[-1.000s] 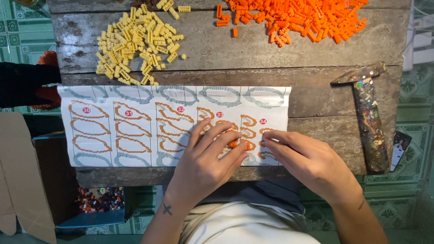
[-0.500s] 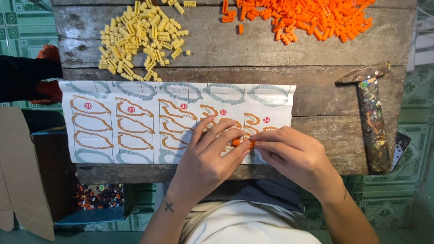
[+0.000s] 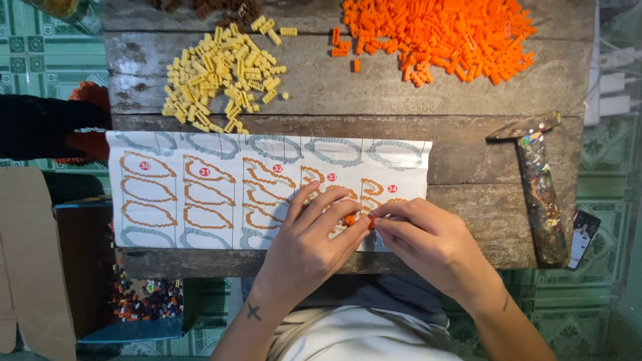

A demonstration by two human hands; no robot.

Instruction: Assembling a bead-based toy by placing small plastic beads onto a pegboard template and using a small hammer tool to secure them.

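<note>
Fingers [image 3: 374, 224] of my right hand [image 3: 428, 244] have closed in, pinching small orange bricks [image 3: 350, 218] against left hand [image 3: 311, 244] fingers, on the pattern sheet [image 3: 200, 194] on the desk [image 3: 461, 100]; probably joining pieces, contact partly hidden.

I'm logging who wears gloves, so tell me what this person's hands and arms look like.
No gloves: left hand and right hand are bare, forearms unsleeved. A small dark cross-shaped tattoo marks the left forearm, a short dark mark the right forearm. No rings or watch show.
</note>
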